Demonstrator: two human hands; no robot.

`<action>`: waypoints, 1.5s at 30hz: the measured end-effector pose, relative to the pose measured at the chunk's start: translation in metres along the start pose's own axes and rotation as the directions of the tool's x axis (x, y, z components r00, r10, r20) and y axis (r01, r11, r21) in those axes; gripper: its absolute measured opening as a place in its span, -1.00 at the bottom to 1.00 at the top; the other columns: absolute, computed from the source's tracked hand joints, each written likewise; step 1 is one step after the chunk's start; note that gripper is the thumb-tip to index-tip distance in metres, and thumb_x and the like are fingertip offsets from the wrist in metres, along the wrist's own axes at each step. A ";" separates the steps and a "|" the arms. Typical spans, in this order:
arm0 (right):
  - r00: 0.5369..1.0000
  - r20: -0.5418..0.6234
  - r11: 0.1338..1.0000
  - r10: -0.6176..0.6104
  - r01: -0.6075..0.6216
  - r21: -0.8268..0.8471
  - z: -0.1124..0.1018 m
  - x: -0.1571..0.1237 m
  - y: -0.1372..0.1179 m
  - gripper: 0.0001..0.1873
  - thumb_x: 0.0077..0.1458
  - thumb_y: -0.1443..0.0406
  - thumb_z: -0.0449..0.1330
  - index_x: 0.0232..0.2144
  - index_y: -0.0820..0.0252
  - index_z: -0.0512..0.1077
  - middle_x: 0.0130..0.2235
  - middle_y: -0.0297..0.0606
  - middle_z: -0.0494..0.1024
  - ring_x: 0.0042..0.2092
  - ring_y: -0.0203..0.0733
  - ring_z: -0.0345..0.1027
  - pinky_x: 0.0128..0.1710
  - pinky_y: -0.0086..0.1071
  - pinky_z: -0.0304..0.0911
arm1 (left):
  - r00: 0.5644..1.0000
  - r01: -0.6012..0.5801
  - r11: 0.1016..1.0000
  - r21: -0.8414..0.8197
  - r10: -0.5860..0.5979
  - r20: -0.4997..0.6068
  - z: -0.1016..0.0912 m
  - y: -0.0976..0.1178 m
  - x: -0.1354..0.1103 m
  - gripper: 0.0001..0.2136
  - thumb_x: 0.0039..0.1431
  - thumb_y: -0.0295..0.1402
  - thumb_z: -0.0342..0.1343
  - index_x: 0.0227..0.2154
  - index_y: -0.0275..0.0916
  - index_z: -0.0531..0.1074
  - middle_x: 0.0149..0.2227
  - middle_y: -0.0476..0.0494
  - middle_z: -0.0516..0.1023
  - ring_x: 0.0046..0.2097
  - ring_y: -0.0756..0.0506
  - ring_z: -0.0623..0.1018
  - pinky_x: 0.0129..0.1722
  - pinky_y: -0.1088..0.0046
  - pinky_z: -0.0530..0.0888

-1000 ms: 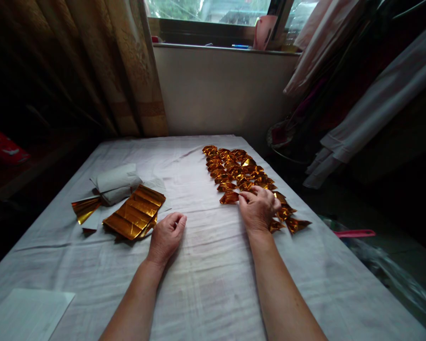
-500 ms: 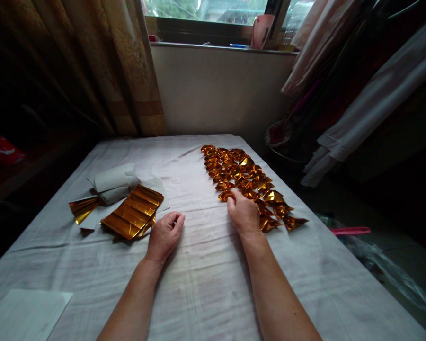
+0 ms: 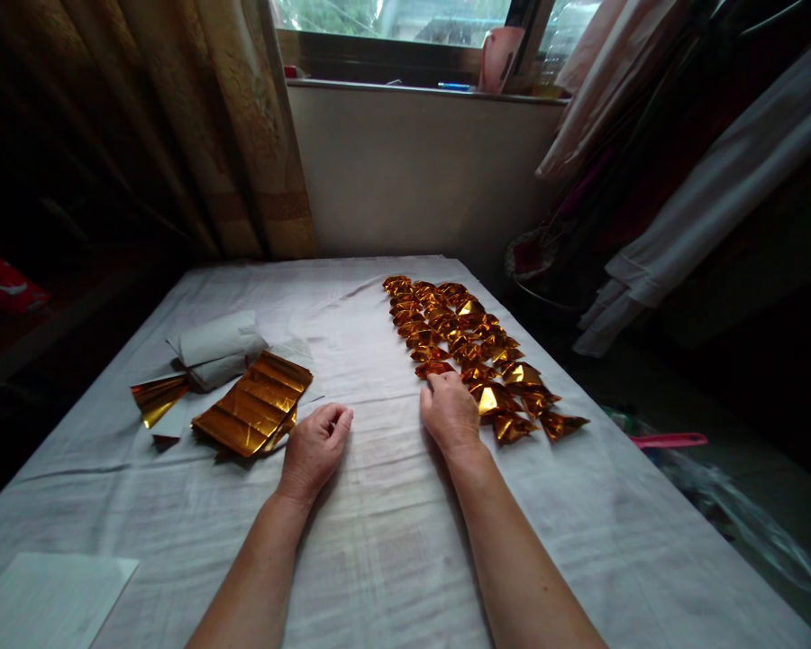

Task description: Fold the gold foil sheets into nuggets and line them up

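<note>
My left hand (image 3: 314, 455) rests on the cloth with its fingers curled in, and nothing shows in it. Just left of it lies a stack of creased gold foil paper sheets (image 3: 253, 406). My right hand (image 3: 451, 410) is closed at the near side of a folded gold paper ingot (image 3: 434, 369) at the front of the left row; its fingertips are partly hidden. Beyond and to the right of that hand, several more gold paper ingots (image 3: 469, 311) stand in rows.
A white cloth (image 3: 378, 541) covers the table. Pale papers (image 3: 220, 347) and a fanned gold foil piece (image 3: 159, 397) lie at the left, and a white sheet (image 3: 54, 595) at the near left corner. A pink cup (image 3: 498, 59) stands on the windowsill. Clothes (image 3: 682, 225) hang at the right.
My right hand has shifted slightly left and toward me, uncovering ingots to its right. The ingot at its fingertips has turned a little. My left hand stays put.
</note>
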State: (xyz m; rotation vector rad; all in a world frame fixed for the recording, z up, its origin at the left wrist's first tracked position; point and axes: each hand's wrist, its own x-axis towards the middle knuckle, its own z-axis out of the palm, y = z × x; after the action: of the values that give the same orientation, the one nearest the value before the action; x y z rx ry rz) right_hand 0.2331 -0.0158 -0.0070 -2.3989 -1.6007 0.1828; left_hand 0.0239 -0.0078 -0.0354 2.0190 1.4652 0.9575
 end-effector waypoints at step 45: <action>0.959 -0.004 0.949 -0.283 0.281 0.143 0.014 -0.048 -0.004 -0.77 0.25 0.33 0.09 -0.18 0.06 0.54 -0.13 -0.27 0.53 -0.12 -0.23 0.42 -0.16 -0.46 0.23 | 0.977 0.209 0.713 0.669 -0.181 -0.113 -0.054 -0.027 0.005 -0.70 0.25 -0.27 -0.04 -0.09 -0.19 0.53 0.15 -0.35 0.47 0.14 -0.34 0.44 0.14 -0.16 0.22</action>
State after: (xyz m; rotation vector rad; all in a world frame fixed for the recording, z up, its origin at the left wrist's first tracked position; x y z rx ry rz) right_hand 0.2076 -0.0569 -0.0207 -2.0404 -1.8486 0.2532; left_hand -0.0324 0.0042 -0.0181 2.2408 2.2429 0.3782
